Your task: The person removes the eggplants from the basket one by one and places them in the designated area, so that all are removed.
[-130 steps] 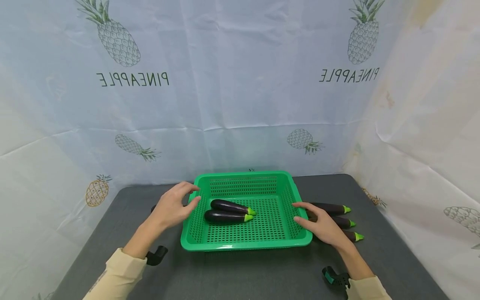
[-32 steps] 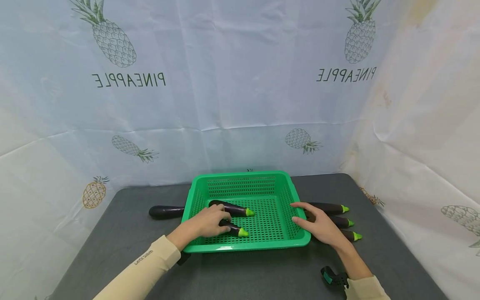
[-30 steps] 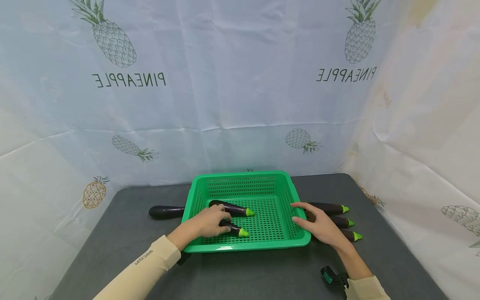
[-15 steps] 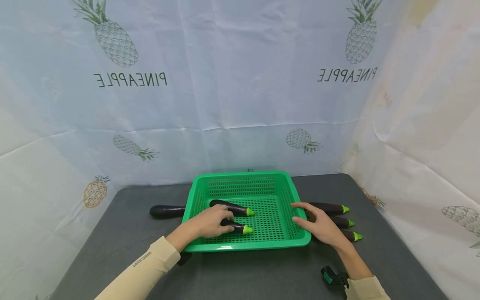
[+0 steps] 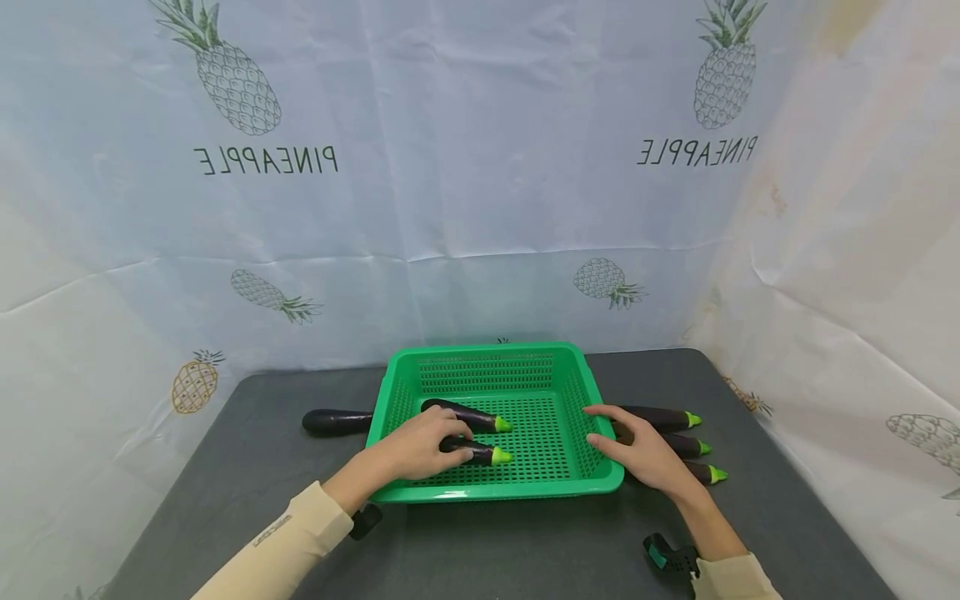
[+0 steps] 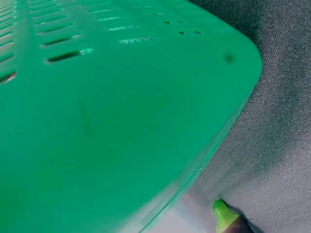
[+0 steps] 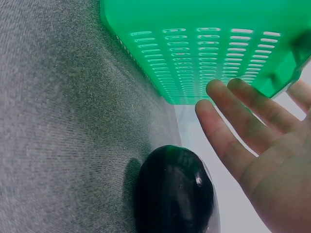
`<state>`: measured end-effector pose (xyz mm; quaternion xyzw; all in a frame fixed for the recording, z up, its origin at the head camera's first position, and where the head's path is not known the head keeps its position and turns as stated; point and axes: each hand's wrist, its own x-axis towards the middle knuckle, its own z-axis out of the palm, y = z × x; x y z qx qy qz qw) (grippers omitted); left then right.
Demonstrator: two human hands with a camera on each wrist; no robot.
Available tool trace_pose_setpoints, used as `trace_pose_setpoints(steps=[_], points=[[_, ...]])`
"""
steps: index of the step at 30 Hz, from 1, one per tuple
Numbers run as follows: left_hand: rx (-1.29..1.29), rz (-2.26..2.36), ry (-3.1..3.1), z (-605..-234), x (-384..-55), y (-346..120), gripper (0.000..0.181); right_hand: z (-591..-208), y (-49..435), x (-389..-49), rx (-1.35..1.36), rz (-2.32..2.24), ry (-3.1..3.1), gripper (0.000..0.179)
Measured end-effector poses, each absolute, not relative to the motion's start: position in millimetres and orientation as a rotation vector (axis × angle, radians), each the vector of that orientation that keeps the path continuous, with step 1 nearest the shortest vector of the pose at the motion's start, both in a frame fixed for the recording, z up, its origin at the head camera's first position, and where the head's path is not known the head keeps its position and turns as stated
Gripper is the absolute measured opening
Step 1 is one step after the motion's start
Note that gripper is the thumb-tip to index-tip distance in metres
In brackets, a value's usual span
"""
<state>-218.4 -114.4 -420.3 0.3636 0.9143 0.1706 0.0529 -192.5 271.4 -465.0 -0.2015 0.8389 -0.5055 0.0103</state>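
Inside the green plastic basket [image 5: 480, 494], my left hand [image 5: 420, 446] grips the body of the front eggplant [image 5: 478, 451]; its green cap points right. A second eggplant [image 5: 468, 415] lies just behind it on the basket floor. My right hand [image 5: 643, 452] rests at the basket's right rim, thumb and index finger reaching over it. In the right wrist view, the straight, spread fingers [image 7: 243, 114] show by the basket's outer wall, holding nothing. The left wrist view shows the basket's outside [image 6: 121, 111]; the left hand is hidden there.
Three eggplants [image 5: 663, 418] lie on the dark table [image 5: 465, 554] right of the basket, partly covered by the right hand. Another eggplant [image 5: 337, 422] lies left of it, its cap end hidden by the basket. A pineapple-print curtain [image 5: 480, 167] hangs behind.
The left hand has moved from the left rim into the basket and taken hold of the front eggplant. Lately it has shifted that eggplant slightly right and back. The right hand stays put.
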Motion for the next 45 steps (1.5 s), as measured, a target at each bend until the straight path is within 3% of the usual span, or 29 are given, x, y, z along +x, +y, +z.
trace_pose_setpoints(steps=[30, 45], points=[[1.238, 0.679, 2.856, -393, -196, -136, 0.024, -466, 273, -193, -0.637, -1.571, 2.629, 0.046], [1.141, 0.736, 3.009, -372, -186, -162, 0.022, -465, 271, -192, -0.633, -1.56, 2.643, 0.046]])
